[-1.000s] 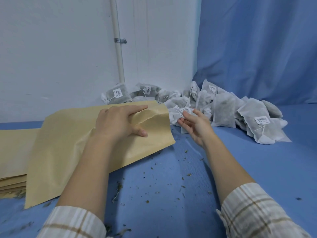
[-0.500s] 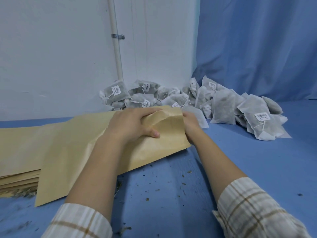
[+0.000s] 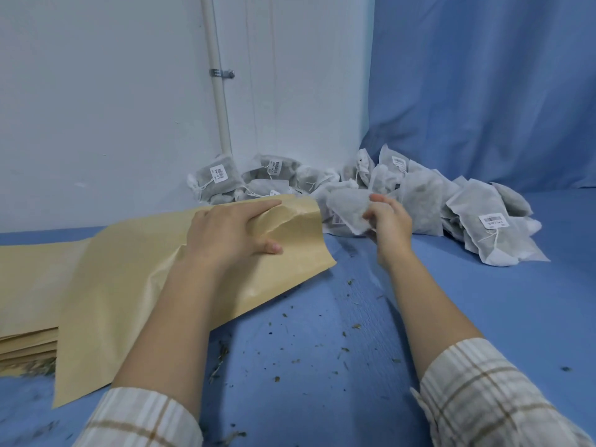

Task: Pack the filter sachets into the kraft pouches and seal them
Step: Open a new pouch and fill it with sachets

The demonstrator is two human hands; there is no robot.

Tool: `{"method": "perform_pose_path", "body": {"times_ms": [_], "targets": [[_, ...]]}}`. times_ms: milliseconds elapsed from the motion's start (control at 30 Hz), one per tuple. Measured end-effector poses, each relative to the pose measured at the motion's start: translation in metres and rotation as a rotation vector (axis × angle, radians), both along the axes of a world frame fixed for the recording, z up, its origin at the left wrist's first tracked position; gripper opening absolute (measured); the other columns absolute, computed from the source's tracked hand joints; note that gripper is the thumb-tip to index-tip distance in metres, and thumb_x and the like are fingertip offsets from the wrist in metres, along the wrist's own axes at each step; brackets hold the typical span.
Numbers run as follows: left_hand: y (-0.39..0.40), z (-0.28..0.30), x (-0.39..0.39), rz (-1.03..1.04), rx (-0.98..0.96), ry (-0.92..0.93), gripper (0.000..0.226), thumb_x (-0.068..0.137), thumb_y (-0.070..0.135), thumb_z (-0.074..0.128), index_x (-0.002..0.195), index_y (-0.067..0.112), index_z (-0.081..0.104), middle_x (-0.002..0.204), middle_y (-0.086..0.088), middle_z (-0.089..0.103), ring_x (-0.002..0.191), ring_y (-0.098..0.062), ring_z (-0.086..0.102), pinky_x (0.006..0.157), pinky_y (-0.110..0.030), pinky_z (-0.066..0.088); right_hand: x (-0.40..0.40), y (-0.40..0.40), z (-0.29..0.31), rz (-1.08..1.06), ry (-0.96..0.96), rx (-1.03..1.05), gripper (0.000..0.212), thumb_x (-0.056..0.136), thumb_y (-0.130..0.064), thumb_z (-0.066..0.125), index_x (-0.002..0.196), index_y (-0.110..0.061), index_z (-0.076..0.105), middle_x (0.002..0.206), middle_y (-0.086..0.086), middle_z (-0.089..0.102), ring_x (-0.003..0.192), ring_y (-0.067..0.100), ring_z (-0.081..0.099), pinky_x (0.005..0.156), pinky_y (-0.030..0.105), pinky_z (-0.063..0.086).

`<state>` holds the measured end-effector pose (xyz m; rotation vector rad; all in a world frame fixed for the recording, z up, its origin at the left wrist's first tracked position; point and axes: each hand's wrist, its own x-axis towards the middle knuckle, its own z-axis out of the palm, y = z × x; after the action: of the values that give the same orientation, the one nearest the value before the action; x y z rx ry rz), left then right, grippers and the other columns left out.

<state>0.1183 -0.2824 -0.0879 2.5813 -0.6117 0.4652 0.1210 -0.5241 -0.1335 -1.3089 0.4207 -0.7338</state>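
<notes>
Head view: the left hand (image 3: 232, 232) lies on the top pouch (image 3: 180, 285) near its mouth, with the fingers over the upper flap and the thumb pressed on the paper below, so the kraft paper is pinched and the mouth bulges open a little toward the right. This pouch lies tilted on the blue table (image 3: 483, 301), partly over a flat stack of pouches (image 3: 29, 337) at the left edge. The right hand (image 3: 390, 221) holds one sachet (image 3: 348, 208) with curled fingers; the sachet is lifted and blurred, just beside the pouch mouth but not inside it. Behind it, the pile of sachets (image 3: 477, 214) rests against the wall corner and the blue curtain (image 3: 483, 91), many with small white labels on strings. Dry herb crumbs (image 3: 354, 327) are spread on the table between the arms.

I judge that the step in hand is the loading: one sachet is taken and is about to go into the open pouch. How many sachets are already inside, I cannot tell. The next move calls for the left hand to keep the mouth wide, while the right hand turns the sachet flat and pushes it deep past the opening, so that the string and label do not catch on the edge. Sealing is not yet possible, and no sealing tool is visible here.
</notes>
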Motion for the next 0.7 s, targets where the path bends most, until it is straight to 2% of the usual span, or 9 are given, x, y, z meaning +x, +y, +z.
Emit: {"method": "perform_pose_path", "body": {"times_ms": [67, 167, 267, 333, 433, 467, 533, 633, 700], "targets": [[0.002, 0.000, 0.000, 0.012, -0.006, 0.023, 0.071, 0.065, 0.056, 0.076, 0.129, 0.056, 0.044, 0.127, 0.010, 0.059, 0.121, -0.016, 0.046, 0.094, -0.030, 0.030, -0.003, -0.006, 0.004, 0.099, -0.049, 0.145, 0.024, 0.070, -0.007, 0.050, 0.086, -0.022, 0.058, 0.089, 0.001, 0.054, 0.075, 0.017, 0.047, 0.061, 0.029, 0.042], [0.001, 0.001, -0.002, -0.004, -0.016, 0.059, 0.071, 0.063, 0.057, 0.076, 0.126, 0.060, 0.044, 0.125, 0.010, 0.060, 0.119, -0.017, 0.048, 0.090, -0.028, 0.032, -0.001, -0.006, 0.002, 0.211, -0.067, 0.184, 0.010, 0.078, -0.003, 0.047, 0.078, -0.013, 0.049, 0.076, 0.007, 0.046, 0.069, 0.019, 0.045, 0.059, 0.031, 0.043], [0.000, 0.003, -0.004, -0.034, -0.047, 0.081, 0.070, 0.059, 0.057, 0.078, 0.121, 0.063, 0.045, 0.121, 0.012, 0.061, 0.117, -0.016, 0.049, 0.088, -0.028, 0.037, 0.000, -0.001, 0.000, 0.251, -0.049, 0.094, 0.018, 0.081, 0.001, 0.049, 0.069, -0.013, 0.052, 0.063, 0.002, 0.046, 0.060, 0.015, 0.044, 0.060, 0.031, 0.043], [0.000, 0.006, -0.005, -0.078, -0.084, 0.095, 0.069, 0.057, 0.056, 0.080, 0.116, 0.067, 0.046, 0.116, 0.020, 0.060, 0.116, -0.014, 0.050, 0.092, -0.031, 0.041, -0.001, 0.000, 0.000, 0.270, -0.065, 0.062, 0.024, 0.081, 0.002, 0.053, 0.064, -0.013, 0.055, 0.060, 0.000, 0.049, 0.060, 0.013, 0.047, 0.058, 0.027, 0.045], [-0.001, 0.009, -0.008, -0.130, -0.098, 0.107, 0.068, 0.057, 0.055, 0.080, 0.116, 0.066, 0.048, 0.112, 0.025, 0.057, 0.117, -0.012, 0.049, 0.097, -0.034, 0.041, -0.006, 0.005, 0.002, 0.504, -0.082, 0.059, 0.012, 0.085, 0.003, 0.057, 0.087, -0.005, 0.066, 0.077, 0.006, 0.066, 0.072, 0.014, 0.062, 0.063, 0.023, 0.056], [-0.002, 0.010, -0.009, -0.135, -0.088, 0.101, 0.067, 0.057, 0.055, 0.080, 0.116, 0.065, 0.049, 0.115, 0.024, 0.057, 0.117, -0.011, 0.049, 0.097, -0.034, 0.041, -0.007, 0.009, 0.003, 0.617, -0.054, 0.018, 0.016, 0.086, 0.004, 0.054, 0.094, -0.004, 0.066, 0.080, 0.005, 0.069, 0.072, 0.012, 0.065, 0.061, 0.022, 0.056], [-0.008, 0.012, -0.012, -0.183, -0.117, 0.085, 0.059, 0.062, 0.053, 0.079, 0.113, 0.065, 0.052, 0.115, 0.025, 0.059, 0.113, -0.006, 0.050, 0.096, -0.030, 0.041, -0.011, 0.021, 0.004, 0.753, 0.090, -0.162, 0.022, 0.090, 0.002, 0.049, 0.090, -0.011, 0.066, 0.065, -0.005, 0.068, 0.055, 0.005, 0.061, 0.047, 0.017, 0.048], [-0.029, 0.011, -0.018, -0.388, -0.366, 0.095, 0.031, 0.085, 0.027, 0.068, 0.107, 0.050, 0.065, 0.106, 0.020, 0.068, 0.099, 0.000, 0.061, 0.097, -0.023, 0.044, -0.015, 0.041, 0.008, 0.809, 0.266, -0.381, 0.023, 0.092, -0.002, 0.048, 0.075, -0.014, 0.057, 0.043, -0.013, 0.056, 0.038, -0.001, 0.050, 0.037, 0.011, 0.036], [-0.045, 0.007, -0.024, -0.419, -0.277, 0.066, 0.036, 0.090, 0.015, 0.062, 0.111, 0.044, 0.066, 0.112, 0.017, 0.067, 0.102, -0.001, 0.060, 0.093, -0.016, 0.042, -0.016, 0.052, 0.011, 0.894, 0.259, -0.449, 0.027, 0.090, 0.005, 0.042, 0.073, -0.013, 0.053, 0.041, -0.013, 0.055, 0.036, -0.003, 0.050, 0.036, 0.010, 0.036]]}}
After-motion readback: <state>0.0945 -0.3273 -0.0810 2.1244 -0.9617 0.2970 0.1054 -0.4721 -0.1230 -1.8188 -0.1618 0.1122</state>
